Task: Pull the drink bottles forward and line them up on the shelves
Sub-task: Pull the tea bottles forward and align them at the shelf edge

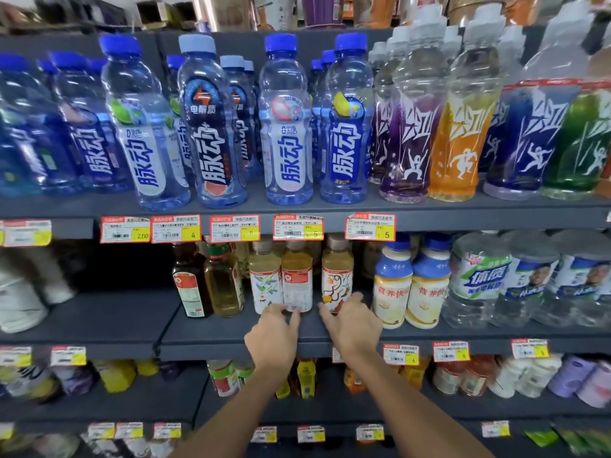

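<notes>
- Head view: both hands reach to the middle shelf point(231, 332) at centre frame, where small tea bottles stand set back from the shelf lip.
- The left hand point(272, 335) has its fingertips point(294, 317) touching the base of the red-label bottle point(297, 279); the grip is loose and apart, not yet closed round it.
- The right hand point(352, 325) rests against the foot of the peach bottle point(337, 276), grip likewise spread, not clamped.
- A white-label bottle point(265, 279) stands touching the red-label one on its left; a green-cap bottle point(224, 279) and a dark bottle point(191, 282) lie further left.
- To do this step well, the person would likely close each grip low on the bottle, slide rather than lift, and stop level with the yoghurt bottles point(411, 285) at right.
- The red-label bottle shows its back; turning its front outward would tidy the row.
- Pulling from the base risks tipping a tall, narrow bottle.
</notes>
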`<state>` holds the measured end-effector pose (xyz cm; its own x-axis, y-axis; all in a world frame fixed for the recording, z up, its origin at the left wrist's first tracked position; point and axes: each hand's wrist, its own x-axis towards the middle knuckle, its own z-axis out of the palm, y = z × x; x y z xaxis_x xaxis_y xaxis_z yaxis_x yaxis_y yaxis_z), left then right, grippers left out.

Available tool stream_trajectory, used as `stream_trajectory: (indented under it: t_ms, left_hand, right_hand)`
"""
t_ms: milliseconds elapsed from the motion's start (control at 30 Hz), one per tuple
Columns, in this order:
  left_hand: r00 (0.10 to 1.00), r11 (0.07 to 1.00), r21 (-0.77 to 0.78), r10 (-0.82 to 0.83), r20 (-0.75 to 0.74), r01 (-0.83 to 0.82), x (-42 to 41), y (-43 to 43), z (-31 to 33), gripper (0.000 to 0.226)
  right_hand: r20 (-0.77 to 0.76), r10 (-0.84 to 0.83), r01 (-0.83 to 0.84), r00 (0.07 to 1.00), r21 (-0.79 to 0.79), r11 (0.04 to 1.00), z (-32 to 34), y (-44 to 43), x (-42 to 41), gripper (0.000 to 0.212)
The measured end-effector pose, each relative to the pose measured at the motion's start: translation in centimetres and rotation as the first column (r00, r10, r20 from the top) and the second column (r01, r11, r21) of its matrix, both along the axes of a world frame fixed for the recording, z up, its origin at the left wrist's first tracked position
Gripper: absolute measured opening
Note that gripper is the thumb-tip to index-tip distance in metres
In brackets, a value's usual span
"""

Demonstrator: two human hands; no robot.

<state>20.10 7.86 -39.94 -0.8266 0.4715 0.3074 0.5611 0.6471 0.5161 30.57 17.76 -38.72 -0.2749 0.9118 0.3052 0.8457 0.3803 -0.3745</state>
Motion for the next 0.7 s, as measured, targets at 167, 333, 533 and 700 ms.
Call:
stream_trajectory:
  t_ms: [167, 333, 533, 700]
  left_hand:
    - [0.998, 0.997, -0.050, 0.062, -0.009, -0.062, 1.7, 0.9, 0.0, 0.043]
    - [0.993, 0.993, -0.030, 0.112, 0.026, -0.112, 3.3, 2.1, 0.0, 0.047]
    - [0.992, 0.992, -0.023, 0.122, 0.038, -0.121, 4.2, 3.0, 0.2, 0.049]
    - [0.980, 0.979, -0.115, 0.178, 0.089, -0.168, 5.0, 4.3, 1.2, 0.055]
  right_hand:
    - [-0.007, 0.057, -0.057, 0.998, 0.005, 0.998, -0.1, 0.3, 1.2, 0.059]
    - [0.017, 0.103, -0.103, 0.995, 0.034, 0.994, -0.3, 0.6, 3.1, 0.057]
    - [-0.034, 0.143, -0.143, 0.989, 0.003, 0.990, -0.4, 0.6, 3.8, 0.054]
    - [-0.054, 0.162, -0.165, 0.985, -0.059, 0.985, -0.2, 0.6, 4.0, 0.053]
